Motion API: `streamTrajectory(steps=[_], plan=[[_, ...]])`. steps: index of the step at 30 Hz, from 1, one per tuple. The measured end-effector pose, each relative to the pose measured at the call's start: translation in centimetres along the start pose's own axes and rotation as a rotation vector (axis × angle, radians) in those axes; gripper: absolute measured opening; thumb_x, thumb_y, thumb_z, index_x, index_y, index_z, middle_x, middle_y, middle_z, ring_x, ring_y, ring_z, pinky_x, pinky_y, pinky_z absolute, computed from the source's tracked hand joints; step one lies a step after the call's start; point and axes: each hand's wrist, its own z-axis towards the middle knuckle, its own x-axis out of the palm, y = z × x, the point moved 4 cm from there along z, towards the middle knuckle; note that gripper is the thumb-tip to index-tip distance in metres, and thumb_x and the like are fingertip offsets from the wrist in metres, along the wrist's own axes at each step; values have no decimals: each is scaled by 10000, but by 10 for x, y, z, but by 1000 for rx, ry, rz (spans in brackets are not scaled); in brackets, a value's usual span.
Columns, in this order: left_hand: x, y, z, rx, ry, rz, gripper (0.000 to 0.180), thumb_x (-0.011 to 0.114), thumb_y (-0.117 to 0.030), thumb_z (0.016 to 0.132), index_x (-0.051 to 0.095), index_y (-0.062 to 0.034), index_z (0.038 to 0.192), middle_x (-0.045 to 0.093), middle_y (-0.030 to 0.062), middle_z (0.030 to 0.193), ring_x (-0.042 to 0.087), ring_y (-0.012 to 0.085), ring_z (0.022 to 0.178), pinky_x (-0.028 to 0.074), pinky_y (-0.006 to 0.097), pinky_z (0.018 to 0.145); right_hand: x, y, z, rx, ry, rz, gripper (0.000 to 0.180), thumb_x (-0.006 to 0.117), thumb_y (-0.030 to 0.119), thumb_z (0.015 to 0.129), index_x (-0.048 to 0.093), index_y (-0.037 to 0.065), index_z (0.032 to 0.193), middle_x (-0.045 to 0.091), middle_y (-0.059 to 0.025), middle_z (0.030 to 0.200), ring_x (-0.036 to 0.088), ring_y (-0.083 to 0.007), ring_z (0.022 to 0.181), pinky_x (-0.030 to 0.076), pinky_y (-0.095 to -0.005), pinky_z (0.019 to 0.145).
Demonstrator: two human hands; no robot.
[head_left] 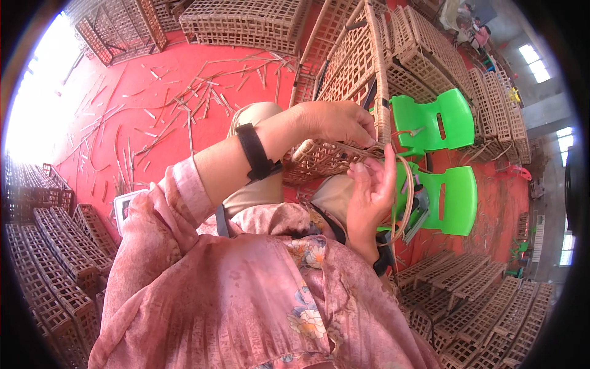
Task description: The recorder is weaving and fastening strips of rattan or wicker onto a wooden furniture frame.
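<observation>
A woven cane basket [350, 67] with an open lattice and a wrapped rim stands tilted between my knees, its corner towards me. My left hand [338, 122] reaches across from the left, a black strap round its forearm. Its fingers are curled closed on the basket's edge near the corner; the fingertips are partly hidden. Just below, my right hand [370, 200] is held palm up, index finger stretched out and thumb apart. Thin cane strips [405, 206] loop down beside that hand from the basket's corner. I cannot see its other fingers well.
Two green plastic chairs [458, 200] stand close on the right, grey tools [420, 208] on the nearer one. Cut cane strips [206, 92] litter the red floor [138, 77]. Stacked lattice baskets surround me: left [58, 246], far [246, 21] and right [479, 301]. People [479, 34] sit at the far right.
</observation>
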Motion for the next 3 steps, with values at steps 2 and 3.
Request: streamTrajectory(steps=[2,3], plan=[[0,3,0,-16,17,-20,328,678,-295,845,683,-60,1073,686,59,936,612,133,882,497,298,820,-2,-1,6,113,102,-159,636,579,56,971,251,40,1515,528,-174,1235,611,-177,990,546,-294,825],[1,4,1,-27,25,-35,336,681,-298,841,681,-72,1089,686,67,941,612,136,886,495,298,824,-2,-2,10,154,129,-187,654,582,61,972,232,44,1524,526,-165,1254,612,-175,988,547,-286,816]])
